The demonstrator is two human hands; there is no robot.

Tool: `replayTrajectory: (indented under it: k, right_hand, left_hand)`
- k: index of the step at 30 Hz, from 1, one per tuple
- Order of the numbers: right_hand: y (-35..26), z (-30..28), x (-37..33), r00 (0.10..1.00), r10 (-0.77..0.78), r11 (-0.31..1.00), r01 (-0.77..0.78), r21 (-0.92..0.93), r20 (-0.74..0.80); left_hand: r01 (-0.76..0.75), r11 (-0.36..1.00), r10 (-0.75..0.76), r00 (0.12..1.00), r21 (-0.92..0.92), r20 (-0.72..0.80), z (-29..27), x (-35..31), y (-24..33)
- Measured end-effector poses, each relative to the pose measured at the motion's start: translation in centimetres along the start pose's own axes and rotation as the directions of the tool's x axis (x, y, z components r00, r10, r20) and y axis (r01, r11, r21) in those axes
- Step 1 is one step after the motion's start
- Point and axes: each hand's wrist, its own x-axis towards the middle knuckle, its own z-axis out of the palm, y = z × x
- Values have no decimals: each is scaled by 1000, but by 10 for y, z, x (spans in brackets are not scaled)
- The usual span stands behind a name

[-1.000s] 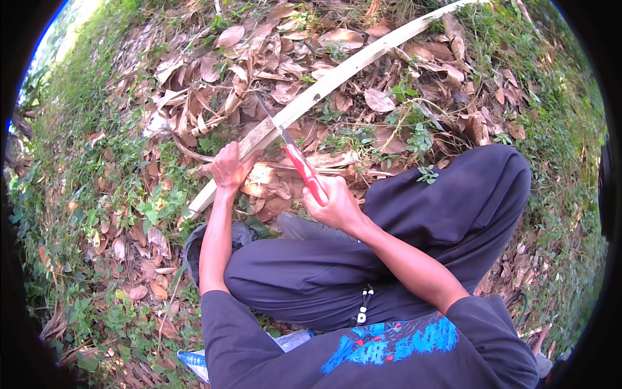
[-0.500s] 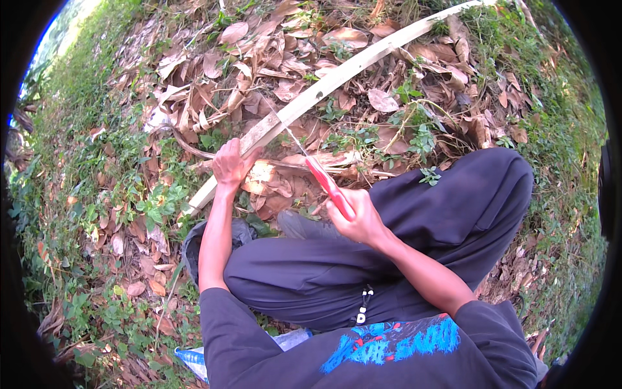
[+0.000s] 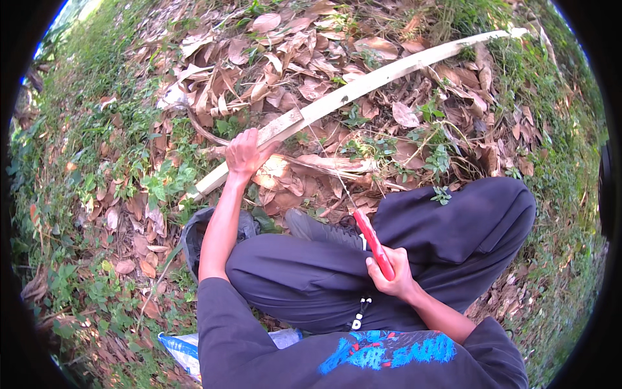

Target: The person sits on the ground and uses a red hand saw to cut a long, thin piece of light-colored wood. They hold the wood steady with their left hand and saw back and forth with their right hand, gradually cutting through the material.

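Observation:
A long pale wooden strip (image 3: 389, 72) lies slantwise over the ground, with a dark knot in its middle. On it rests a shorter flat piece of wood (image 3: 283, 124). My left hand (image 3: 243, 153) is closed around both at their lower left part and presses them down. My right hand (image 3: 394, 271) grips the red handle (image 3: 374, 243) of a hand saw, held over my lap. Its thin blade (image 3: 335, 167) is seen nearly edge-on and points up and left, its far end at the wood beside the short piece's end. Whether the teeth touch is too fine to tell.
Dry brown leaves (image 3: 259, 81) and green weeds (image 3: 162, 181) cover the ground. A split dry stalk (image 3: 330, 165) lies below the strip. My bent legs (image 3: 453, 220) in dark trousers are close under the saw. A blue and white sack (image 3: 184, 350) lies at lower left.
My right hand has drawn the saw back toward my body, down and right. My left hand keeps its hold on the wood. The whole view has shifted slightly.

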Motion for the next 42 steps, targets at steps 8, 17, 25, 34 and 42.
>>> replayTrajectory:
  k: [8, 17, 25, 34, 42]
  right_hand:
    - [11, 24, 132, 992, -40, 997, 48, 63, -116]
    - [-11, 10, 9, 999, 15, 998, -17, -57, -31]
    - [-2, 31, 100, 989, -43, 998, 36, -47, -140]
    - [-17, 35, 62, 995, -22, 999, 19, -31, -102]
    - [-19, 27, 44, 999, 7, 999, -9, -46, -52]
  left_hand:
    - [-2, 1000, 3, 999, -20, 48, -1, 5, -1]
    - [27, 999, -28, 997, 17, 67, -3, -1, 1]
    - [25, 1000, -25, 998, 12, 51, 1, -1, -2]
    - [6, 1000, -6, 999, -13, -38, 4, -7, -3]
    - [8, 1000, -8, 1000, -7, -4, 2, -7, -3]
